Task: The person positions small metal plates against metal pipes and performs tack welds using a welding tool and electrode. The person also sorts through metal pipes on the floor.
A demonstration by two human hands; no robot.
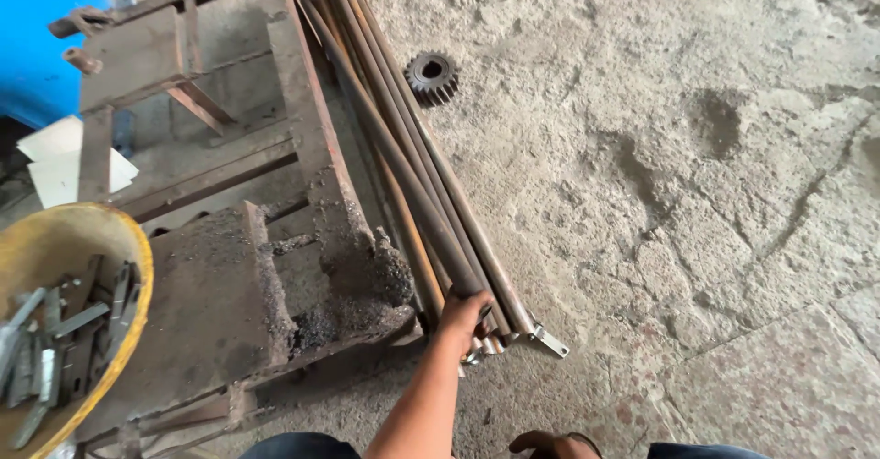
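Gear beside rods, frame alongside

To the right of the left hand, the concrete floor lies open and offers free passage. Directly ahead of this hand, the bundle of rusty rods blocks the path. A dark gear lies on the floor just right of the rods, far ahead. To the left, a rusty metal frame stands against the rods. Further left, a yellow basin holds metal strips. The right hand rests low, with open floor ahead of it
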